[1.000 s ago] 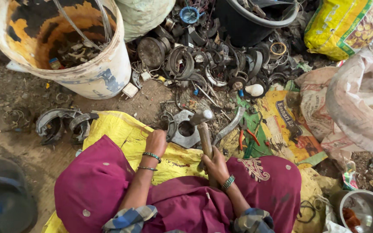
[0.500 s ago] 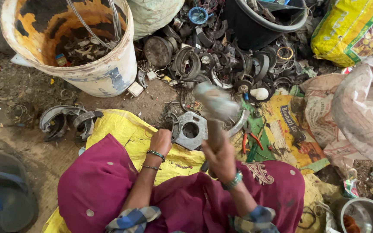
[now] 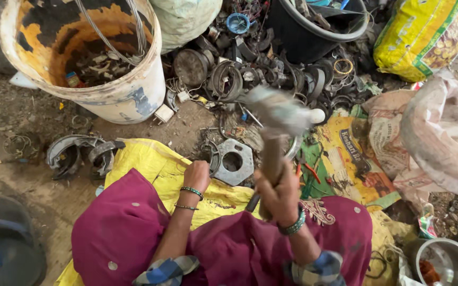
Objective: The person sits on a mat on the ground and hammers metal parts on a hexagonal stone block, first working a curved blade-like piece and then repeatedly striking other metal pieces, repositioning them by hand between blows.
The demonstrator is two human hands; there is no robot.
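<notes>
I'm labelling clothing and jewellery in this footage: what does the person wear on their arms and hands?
Both hands are bare, no gloves. The left hand has two thin beaded green bangles at the wrist; the right hand has one broader green beaded bangle. Near the elbows, each arm shows a rolled blue, white and grey checked sleeve.

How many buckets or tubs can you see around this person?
2: a big white bucket with rusty orange inside at the upper left, holding wire and scrap, and a black tub at the top centre-right, full of metal pieces. Others may lie beyond the picture's edges.
</notes>
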